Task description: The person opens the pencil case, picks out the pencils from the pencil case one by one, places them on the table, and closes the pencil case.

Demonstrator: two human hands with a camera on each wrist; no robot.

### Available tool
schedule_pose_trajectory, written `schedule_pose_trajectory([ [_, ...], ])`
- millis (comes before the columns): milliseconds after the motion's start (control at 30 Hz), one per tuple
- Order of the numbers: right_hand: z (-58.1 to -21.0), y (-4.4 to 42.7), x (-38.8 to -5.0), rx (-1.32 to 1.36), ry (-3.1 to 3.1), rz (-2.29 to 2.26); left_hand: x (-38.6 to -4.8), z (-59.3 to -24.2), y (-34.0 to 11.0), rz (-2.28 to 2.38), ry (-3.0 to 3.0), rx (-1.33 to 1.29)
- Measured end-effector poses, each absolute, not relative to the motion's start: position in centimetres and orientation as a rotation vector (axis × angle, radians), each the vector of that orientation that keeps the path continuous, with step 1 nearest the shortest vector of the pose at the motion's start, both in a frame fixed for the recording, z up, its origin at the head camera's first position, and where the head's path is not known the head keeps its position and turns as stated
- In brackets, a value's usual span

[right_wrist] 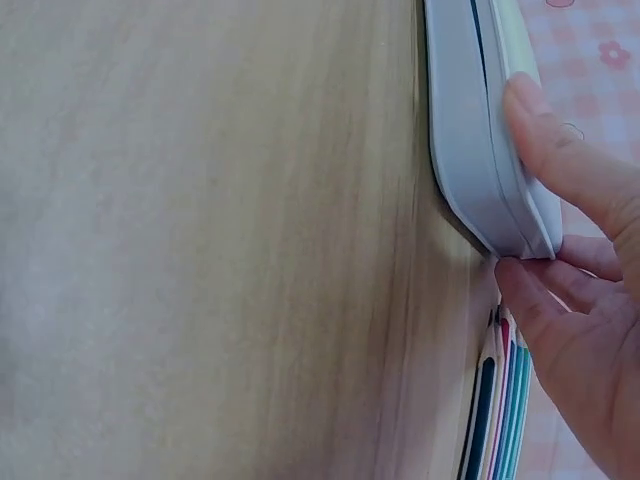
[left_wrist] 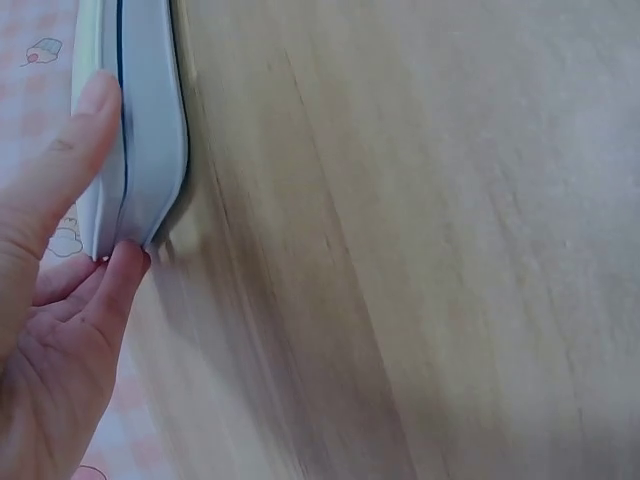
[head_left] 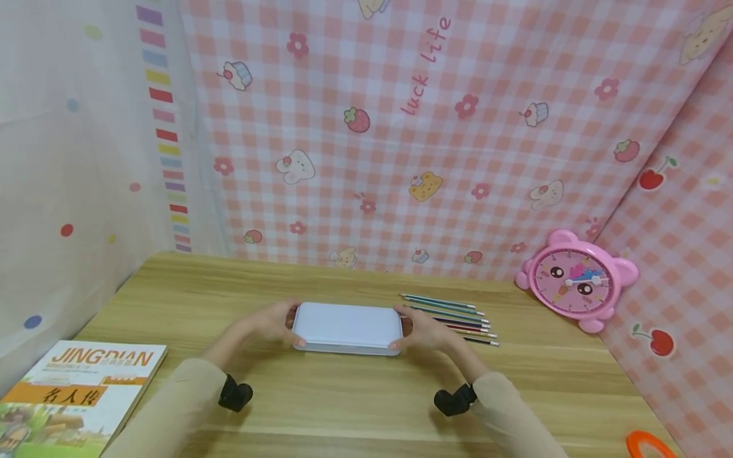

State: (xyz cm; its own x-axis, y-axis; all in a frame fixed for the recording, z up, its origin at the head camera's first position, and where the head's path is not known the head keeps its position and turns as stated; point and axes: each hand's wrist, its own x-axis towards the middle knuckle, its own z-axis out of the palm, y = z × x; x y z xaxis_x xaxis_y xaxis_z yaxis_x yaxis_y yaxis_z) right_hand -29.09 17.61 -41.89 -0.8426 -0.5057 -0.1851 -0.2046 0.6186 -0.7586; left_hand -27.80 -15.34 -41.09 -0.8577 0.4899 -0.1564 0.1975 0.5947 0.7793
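A closed white pencil case [head_left: 348,326] with rounded corners lies lengthwise across the middle of the wooden table. My left hand [head_left: 277,323] holds its left end, the thumb on the front edge and the other fingers at the end. At the opposite end my right hand [head_left: 420,329] grips it in the same way. In the left wrist view a dark seam runs along the side of the case [left_wrist: 150,110]. Several sharpened pencils [head_left: 458,318] lie side by side just right of the case, partly behind my right hand; their tips show below it in the right wrist view.
At the left edge of the table lies a book [head_left: 86,394] with an orange band on its cover. A pink toy clock [head_left: 572,280] leans at the back right corner. Part of an orange ring-shaped object [head_left: 649,442] shows at the lower right. Patterned cloth walls surround the table.
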Motion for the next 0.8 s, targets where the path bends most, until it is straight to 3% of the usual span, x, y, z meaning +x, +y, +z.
schedule_pose_trajectory([
  [800,-43.3,18.1,-28.9,-0.663,2.502,-1.216,-27.6,-42.1,-16.3,1.237,2.428,0.569],
])
